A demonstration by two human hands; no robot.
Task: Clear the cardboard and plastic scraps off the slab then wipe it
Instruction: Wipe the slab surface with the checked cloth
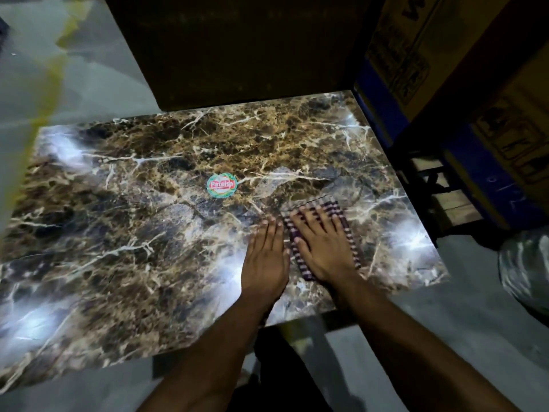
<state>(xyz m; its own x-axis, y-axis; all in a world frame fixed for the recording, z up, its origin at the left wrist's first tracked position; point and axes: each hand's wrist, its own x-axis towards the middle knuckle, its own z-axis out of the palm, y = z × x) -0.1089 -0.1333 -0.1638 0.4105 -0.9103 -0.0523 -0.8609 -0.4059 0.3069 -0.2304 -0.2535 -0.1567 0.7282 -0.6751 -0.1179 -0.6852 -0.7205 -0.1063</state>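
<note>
A glossy brown marble-patterned slab (148,203) fills the middle of the view, with a round red and green sticker (222,185) near its centre. A striped purple and white cloth (347,230) lies on the slab's right part. My right hand (320,242) presses flat on the cloth with its fingers spread. Just to its left, my left hand (266,254) rests flat on the bare slab, fingers straight, beside the cloth's edge. No cardboard or plastic scraps show on the slab.
A large dark brown board (237,49) stands behind the slab. Cardboard boxes with blue bands (445,84) are stacked at the right. A clear plastic bundle (525,269) lies on the grey floor at the right. A yellow strip (47,93) crosses the floor at the left.
</note>
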